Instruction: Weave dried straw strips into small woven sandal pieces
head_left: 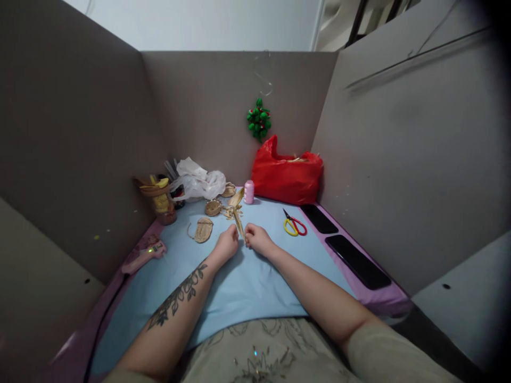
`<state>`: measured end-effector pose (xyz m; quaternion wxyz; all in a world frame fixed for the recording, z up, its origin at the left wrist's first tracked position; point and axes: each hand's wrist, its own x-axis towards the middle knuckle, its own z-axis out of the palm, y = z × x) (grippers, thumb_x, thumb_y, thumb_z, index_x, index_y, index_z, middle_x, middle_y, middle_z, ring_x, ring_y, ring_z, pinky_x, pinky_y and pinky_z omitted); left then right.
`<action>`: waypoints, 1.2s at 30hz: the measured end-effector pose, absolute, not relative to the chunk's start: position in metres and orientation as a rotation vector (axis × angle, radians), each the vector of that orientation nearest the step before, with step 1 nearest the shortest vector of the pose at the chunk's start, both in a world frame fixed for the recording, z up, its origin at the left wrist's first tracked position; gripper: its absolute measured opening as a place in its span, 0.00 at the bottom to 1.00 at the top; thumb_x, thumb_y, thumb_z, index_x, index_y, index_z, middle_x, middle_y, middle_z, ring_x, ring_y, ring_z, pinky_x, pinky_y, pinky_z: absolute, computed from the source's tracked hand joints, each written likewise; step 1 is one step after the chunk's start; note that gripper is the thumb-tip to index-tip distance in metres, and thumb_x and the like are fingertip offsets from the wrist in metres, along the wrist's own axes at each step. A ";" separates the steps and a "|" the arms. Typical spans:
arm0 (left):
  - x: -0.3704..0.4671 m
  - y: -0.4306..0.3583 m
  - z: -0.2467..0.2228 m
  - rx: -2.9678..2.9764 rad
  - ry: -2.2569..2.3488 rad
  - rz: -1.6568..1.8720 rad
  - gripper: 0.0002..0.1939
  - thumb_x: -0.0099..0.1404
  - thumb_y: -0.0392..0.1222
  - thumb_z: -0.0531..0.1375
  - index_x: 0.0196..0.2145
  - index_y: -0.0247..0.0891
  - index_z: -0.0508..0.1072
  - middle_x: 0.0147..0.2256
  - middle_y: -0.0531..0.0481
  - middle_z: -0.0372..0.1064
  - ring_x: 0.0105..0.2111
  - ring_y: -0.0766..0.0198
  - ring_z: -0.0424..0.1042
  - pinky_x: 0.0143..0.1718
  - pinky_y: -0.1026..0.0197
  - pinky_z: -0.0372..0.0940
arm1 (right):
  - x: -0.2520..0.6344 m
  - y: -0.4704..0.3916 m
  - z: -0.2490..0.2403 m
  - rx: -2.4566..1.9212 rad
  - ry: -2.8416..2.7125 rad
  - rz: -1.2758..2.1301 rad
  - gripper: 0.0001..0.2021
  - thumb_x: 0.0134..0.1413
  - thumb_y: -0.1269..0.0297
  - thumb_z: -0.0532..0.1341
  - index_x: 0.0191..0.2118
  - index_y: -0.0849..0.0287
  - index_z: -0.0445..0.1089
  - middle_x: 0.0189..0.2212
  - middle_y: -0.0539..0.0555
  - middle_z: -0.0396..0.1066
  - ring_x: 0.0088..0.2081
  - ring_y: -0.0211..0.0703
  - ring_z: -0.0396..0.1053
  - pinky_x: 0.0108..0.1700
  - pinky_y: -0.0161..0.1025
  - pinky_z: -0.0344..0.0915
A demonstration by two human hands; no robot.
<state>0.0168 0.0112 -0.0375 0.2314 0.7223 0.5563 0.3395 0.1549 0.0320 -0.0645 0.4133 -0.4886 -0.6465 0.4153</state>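
Observation:
A dry tan husk strip [238, 219] stands up between my two hands over the blue cloth [255, 282]. My right hand [256, 238] is closed round the lower end of the strip. My left hand [228, 242] is curled beside the strip, its fingers pinched together; what they hold is too small to make out. Left of my hands lies a flat oval woven piece [203, 230] with a loose cord end. Beyond it sits a small round woven piece [213, 207], with husk scraps [230, 211] beside it.
Red-and-yellow scissors [295, 224] and two black phones [357, 260] lie right. A red bag [285, 178], pink thread spool [249, 192] and white plastic bag [199, 183] stand at the back. A pink glue gun [146, 255] and a filled cup [162, 199] are left.

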 end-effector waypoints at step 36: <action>-0.003 0.021 -0.040 2.047 1.488 0.950 0.05 0.54 0.35 0.53 0.23 0.36 0.67 0.25 0.52 0.65 0.28 0.66 0.63 0.32 0.65 0.58 | 0.145 0.026 -0.058 -1.037 -1.577 1.230 0.06 0.38 0.74 0.51 0.26 0.57 0.55 0.13 0.41 0.58 0.17 0.32 0.58 0.21 0.30 0.58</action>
